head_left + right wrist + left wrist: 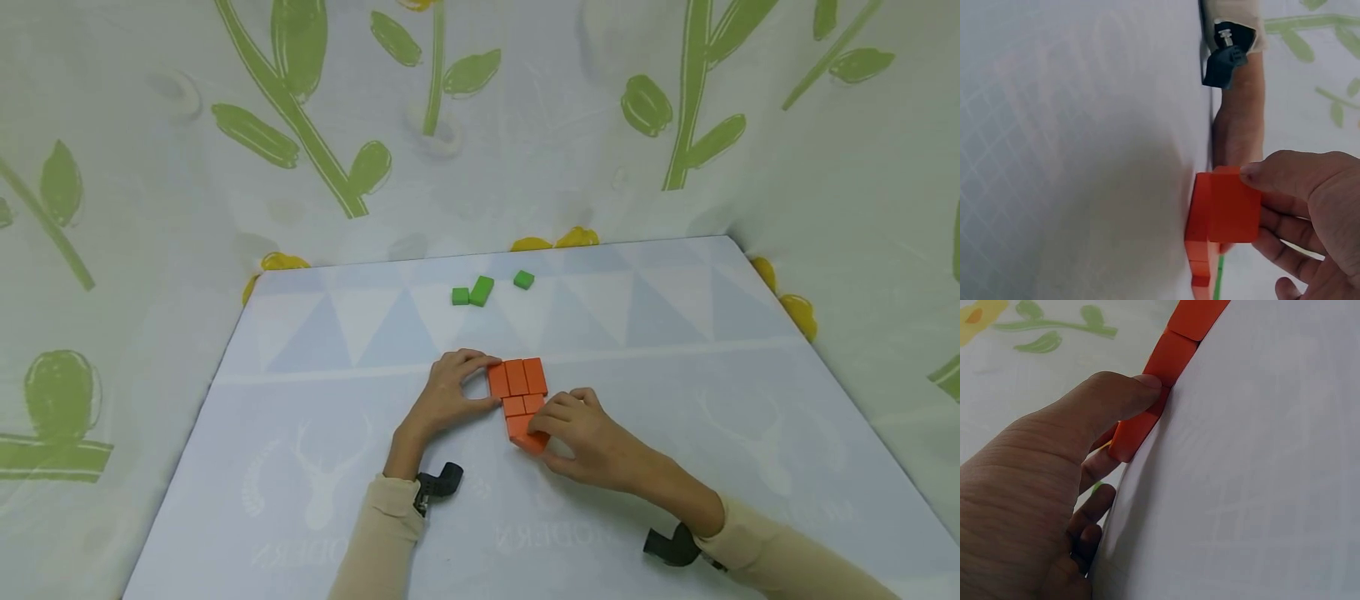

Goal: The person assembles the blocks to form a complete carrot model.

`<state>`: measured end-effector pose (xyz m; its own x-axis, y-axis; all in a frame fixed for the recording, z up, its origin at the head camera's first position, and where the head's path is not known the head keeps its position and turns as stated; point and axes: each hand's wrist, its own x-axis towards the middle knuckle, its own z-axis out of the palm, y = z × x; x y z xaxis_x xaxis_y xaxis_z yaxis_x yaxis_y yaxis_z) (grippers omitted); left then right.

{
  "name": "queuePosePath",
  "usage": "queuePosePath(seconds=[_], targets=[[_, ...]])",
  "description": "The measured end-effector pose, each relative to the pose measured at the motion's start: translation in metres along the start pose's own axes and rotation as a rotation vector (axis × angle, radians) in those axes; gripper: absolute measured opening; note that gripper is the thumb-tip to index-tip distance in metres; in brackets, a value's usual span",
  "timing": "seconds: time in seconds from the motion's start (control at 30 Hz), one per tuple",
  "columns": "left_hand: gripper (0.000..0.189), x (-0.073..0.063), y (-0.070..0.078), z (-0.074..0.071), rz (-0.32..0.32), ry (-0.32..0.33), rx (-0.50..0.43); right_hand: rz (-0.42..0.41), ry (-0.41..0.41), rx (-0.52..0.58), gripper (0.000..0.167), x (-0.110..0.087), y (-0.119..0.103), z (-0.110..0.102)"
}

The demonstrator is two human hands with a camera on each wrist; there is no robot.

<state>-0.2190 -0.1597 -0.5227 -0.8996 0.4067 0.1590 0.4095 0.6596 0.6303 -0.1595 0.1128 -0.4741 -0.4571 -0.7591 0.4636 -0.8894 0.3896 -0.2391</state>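
Observation:
Orange blocks lie together on the table: a row of three upright oblong blocks point(516, 377), two small blocks point(513, 406) below it, and a wider block point(517, 426) nearer the front. My left hand point(450, 387) pinches the leftmost block of the row point(497, 381) between thumb and forefinger, at its near and far edges. At the near end of the group, my right hand point(592, 442) holds another orange block point(1235, 206) by its edges, thumb on one side. That block is tilted and overlaps the wider one in the head view.
Three green blocks lie farther back: a small one point(461, 296) beside an oblong one point(482, 291), and another small one point(524, 279) to their right. The pale patterned table point(300, 467) meets leaf-printed cloth point(510, 192) at its back and sides.

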Motion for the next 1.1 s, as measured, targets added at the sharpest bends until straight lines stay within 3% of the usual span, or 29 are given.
queuePosePath(seconds=[0.47,0.73,0.93,1.1], targets=[[0.058,0.002,-0.002,0.0,0.014,0.02,0.012,0.013,0.0,-0.036,0.036,-0.001,0.002,0.01],[0.057,-0.001,-0.001,0.003,0.028,0.019,0.006,0.072,-0.041,-0.024,0.04,-0.005,0.004,0.011],[0.056,0.0,0.0,0.0,0.016,0.009,0.015,0.107,-0.008,0.001,0.04,0.009,0.021,-0.003],[0.056,0.0,-0.001,0.003,0.015,0.018,0.012,0.205,-0.012,0.04,0.036,0.033,0.044,-0.02]])
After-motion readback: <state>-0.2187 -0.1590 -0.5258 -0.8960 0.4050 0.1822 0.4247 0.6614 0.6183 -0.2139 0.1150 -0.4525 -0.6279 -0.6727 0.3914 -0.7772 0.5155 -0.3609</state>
